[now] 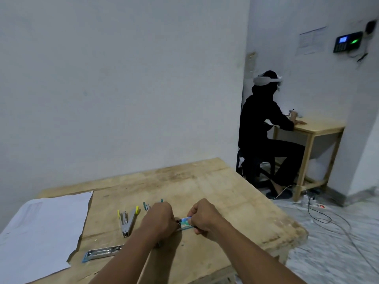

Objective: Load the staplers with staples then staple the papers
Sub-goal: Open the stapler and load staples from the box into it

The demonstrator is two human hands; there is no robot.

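Observation:
Both my hands meet over the middle of the wooden table (215, 193). My left hand (159, 219) and my right hand (204, 215) each grip one end of a small blue-green staple box (185, 221). A yellow-tipped stapler (128, 221) lies opened wide just left of my hands. A teal stapler (102, 253) lies opened flat near the front edge, its metal channel facing up. Another teal-tipped stapler (146, 206) peeks out behind my left hand, mostly hidden. A stack of white papers (39, 228) covers the table's left side.
A person in black sits at a small wooden desk (320, 128) at the back right. Cables and a power strip (315, 206) lie on the floor right of my table. The table's right corner (295, 236) is worn.

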